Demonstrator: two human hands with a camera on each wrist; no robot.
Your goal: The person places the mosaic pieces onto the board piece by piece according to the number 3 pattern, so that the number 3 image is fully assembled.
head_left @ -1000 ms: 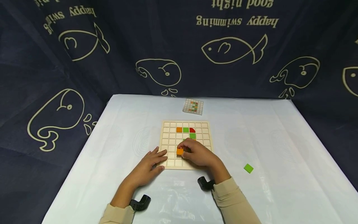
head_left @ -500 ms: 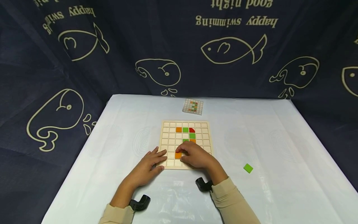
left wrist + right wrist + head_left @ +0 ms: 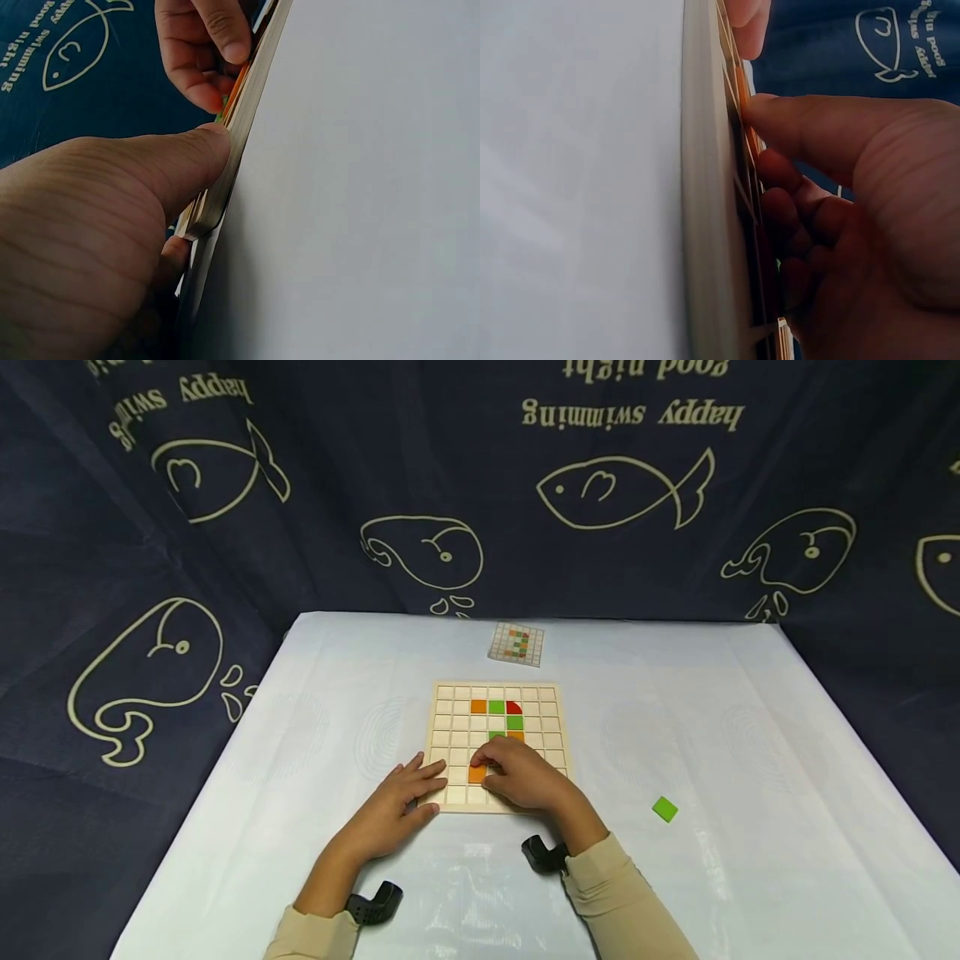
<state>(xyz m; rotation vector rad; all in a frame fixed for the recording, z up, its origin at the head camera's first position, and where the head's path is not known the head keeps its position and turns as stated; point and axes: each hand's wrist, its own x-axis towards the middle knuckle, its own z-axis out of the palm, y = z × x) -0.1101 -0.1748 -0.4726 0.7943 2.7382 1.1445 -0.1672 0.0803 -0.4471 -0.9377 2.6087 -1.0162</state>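
Observation:
A wooden grid board (image 3: pixel 459 722) lies on the table. Upright on its near left edge rests my left hand (image 3: pixel 395 808), fingers spread, its thumb (image 3: pixel 199 154) against the edge in the left wrist view. With curled fingers my right hand (image 3: pixel 528 777) pinches a square orange tile (image 3: pixel 477 774) lying in a lower cell of the board. In the right wrist view the thumb touches that orange tile (image 3: pixel 743 94). Farther up the board sit another orange tile (image 3: pixel 478 707), green tiles (image 3: pixel 497 707) and a rounded red tile (image 3: pixel 513 707). My right hand hides part of the lower rows.
A small pattern card (image 3: pixel 517 644) lies beyond the board, printed with a grid of coloured squares. To the right, a loose green tile (image 3: pixel 664 809) lies on the white table (image 3: pixel 742 735). A dark blue curtain (image 3: pixel 495 577) with fish drawings hangs behind.
My right hand has moved slightly towards me and left, bringing the orange tile from a raised position down flat into a cell. The left hand has stayed in place.

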